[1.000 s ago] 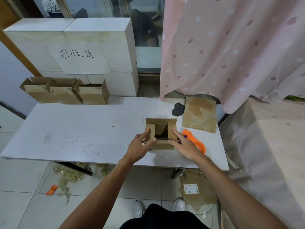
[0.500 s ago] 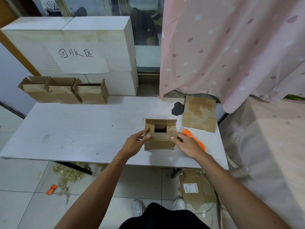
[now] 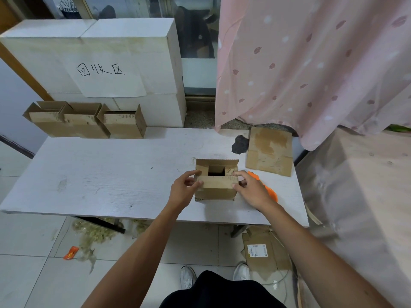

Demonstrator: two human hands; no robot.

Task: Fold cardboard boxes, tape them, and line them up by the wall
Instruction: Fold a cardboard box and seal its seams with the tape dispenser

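As fingers [image 3: 193, 173] pinch its flaps [image 3: 215, 182], squat brown cardboard box [image 3: 214, 193], top half-closed

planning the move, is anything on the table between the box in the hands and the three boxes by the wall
Nothing visible. The table between the cardboard box and the row of three boxes is bare; the flat cardboard lies to its right.

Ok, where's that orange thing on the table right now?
Head view, right side of the white table: the orange tool lies partly hidden by the right hand, right of the box, near the flat cardboard.
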